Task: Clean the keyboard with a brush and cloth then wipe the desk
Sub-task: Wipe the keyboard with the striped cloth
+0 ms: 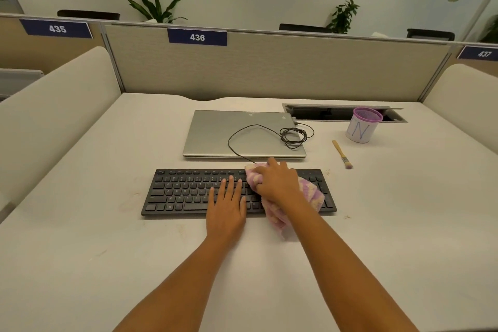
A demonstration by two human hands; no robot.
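Note:
A black keyboard lies across the middle of the white desk. My left hand rests flat on its keys, fingers straight. My right hand grips a bunched pink and cream cloth and presses it onto the right half of the keyboard. A small wooden brush lies on the desk to the right of the keyboard, apart from both hands.
A shut silver laptop sits behind the keyboard with a coiled black cable on its lid. A purple-rimmed pen cup stands at the back right by a cable slot. Partitions wall the desk in.

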